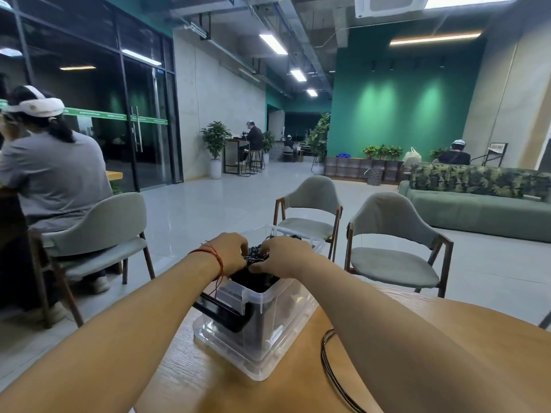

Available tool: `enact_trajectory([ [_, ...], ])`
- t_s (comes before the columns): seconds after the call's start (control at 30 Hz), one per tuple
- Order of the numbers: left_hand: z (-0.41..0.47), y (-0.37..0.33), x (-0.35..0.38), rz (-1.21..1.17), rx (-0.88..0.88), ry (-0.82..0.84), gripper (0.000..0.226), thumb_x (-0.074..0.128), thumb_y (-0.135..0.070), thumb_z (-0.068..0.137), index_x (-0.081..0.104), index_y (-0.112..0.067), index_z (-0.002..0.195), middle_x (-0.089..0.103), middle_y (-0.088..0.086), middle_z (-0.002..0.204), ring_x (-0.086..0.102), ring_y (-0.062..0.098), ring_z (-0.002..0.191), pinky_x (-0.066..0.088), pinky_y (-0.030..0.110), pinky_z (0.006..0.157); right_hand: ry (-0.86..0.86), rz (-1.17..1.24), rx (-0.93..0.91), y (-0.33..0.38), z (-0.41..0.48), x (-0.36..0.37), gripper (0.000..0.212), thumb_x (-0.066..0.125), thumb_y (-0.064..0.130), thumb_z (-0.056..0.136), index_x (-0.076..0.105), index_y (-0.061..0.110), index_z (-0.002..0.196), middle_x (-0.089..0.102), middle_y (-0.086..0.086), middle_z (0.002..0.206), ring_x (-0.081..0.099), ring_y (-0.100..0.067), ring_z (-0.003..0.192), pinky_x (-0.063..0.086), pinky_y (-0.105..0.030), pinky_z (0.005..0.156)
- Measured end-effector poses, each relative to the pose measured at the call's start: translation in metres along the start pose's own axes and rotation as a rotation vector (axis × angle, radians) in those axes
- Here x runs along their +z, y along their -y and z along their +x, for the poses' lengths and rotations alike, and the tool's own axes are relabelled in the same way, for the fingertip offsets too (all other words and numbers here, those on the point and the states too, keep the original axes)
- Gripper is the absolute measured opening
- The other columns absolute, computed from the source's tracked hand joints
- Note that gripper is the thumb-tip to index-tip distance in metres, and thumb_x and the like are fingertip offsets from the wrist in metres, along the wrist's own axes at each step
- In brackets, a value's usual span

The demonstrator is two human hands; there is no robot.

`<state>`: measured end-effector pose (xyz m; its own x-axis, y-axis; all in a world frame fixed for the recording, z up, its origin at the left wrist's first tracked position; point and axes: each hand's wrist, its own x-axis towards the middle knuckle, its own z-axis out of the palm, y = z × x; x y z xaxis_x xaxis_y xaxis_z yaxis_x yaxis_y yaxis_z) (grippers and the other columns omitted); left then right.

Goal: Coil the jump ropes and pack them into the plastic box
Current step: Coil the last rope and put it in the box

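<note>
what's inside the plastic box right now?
Black jump ropes fill the plastic box to its rim. The left hand and right hand cover the pile's top, so the count is hidden.

Clear glossy plastic box point(262, 323) with a black plastic latch point(222, 312), dark braided jump ropes point(256, 253) inside, matt light wood-grain table point(208, 380), thin glossy black cord point(328, 362), red string bracelet point(213, 253), grey cloth chairs point(393, 242) on wooden frames, polished tile floor point(208, 210)

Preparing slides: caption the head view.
Left hand and right hand hold black jump ropes in a clear plastic box on a table.
</note>
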<state>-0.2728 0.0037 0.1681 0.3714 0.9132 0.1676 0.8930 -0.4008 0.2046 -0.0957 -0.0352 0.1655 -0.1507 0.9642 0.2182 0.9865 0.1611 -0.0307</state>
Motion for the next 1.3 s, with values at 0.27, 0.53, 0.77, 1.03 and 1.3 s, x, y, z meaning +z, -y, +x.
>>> enact_trajectory([
  [0.27,0.001,-0.031,-0.016,0.031,0.067,-0.009,0.026,0.072,-0.021,0.094,0.074,-0.023,0.12,0.07,0.002,0.121,0.066,0.021,0.105,0.059,0.036,0.096,-0.029,0.01,0.028,-0.022,-0.011,-0.022,0.045,0.065,0.07,0.088,0.069,0.029,0.108,0.071,0.006,0.1,0.066,-0.02,0.093,0.045,-0.031,0.064],
  [0.53,0.005,-0.093,-0.021,0.078,0.149,-0.003,0.02,0.071,-0.02,0.094,0.076,-0.023,0.113,0.071,0.003,0.113,0.067,0.021,0.101,0.055,0.03,0.084,-0.08,0.025,0.125,-0.09,-0.066,-0.051,0.056,0.064,0.067,0.095,0.069,0.027,0.134,0.071,0.003,0.126,0.065,-0.022,0.108,0.048,-0.034,0.075],
  [0.77,0.001,-0.186,0.012,0.042,0.304,0.015,0.025,0.069,-0.02,0.094,0.076,-0.023,0.118,0.073,0.0,0.114,0.067,0.018,0.1,0.059,0.034,0.094,-0.065,-0.01,0.293,-0.157,-0.132,-0.067,0.053,0.066,0.068,0.092,0.068,0.032,0.131,0.074,0.005,0.117,0.066,-0.02,0.101,0.047,-0.034,0.072],
  [1.03,-0.007,-0.272,0.064,0.012,0.44,0.128,0.022,0.069,-0.022,0.094,0.073,-0.027,0.115,0.072,-0.001,0.113,0.066,0.017,0.1,0.053,0.029,0.083,-0.044,0.007,0.45,-0.222,-0.203,-0.063,0.051,0.065,0.073,0.086,0.072,0.037,0.121,0.072,0.012,0.108,0.064,-0.016,0.097,0.055,-0.036,0.083],
  [1.3,-0.016,-0.293,0.133,0.174,0.411,0.277,0.023,0.07,-0.028,0.097,0.07,-0.026,0.12,0.068,-0.002,0.114,0.064,0.018,0.102,0.049,0.029,0.081,0.195,0.096,0.489,-0.26,-0.259,-0.016,0.031,0.073,0.052,0.094,0.075,0.035,0.12,0.069,0.014,0.107,0.064,-0.013,0.097,0.05,-0.03,0.077],
])
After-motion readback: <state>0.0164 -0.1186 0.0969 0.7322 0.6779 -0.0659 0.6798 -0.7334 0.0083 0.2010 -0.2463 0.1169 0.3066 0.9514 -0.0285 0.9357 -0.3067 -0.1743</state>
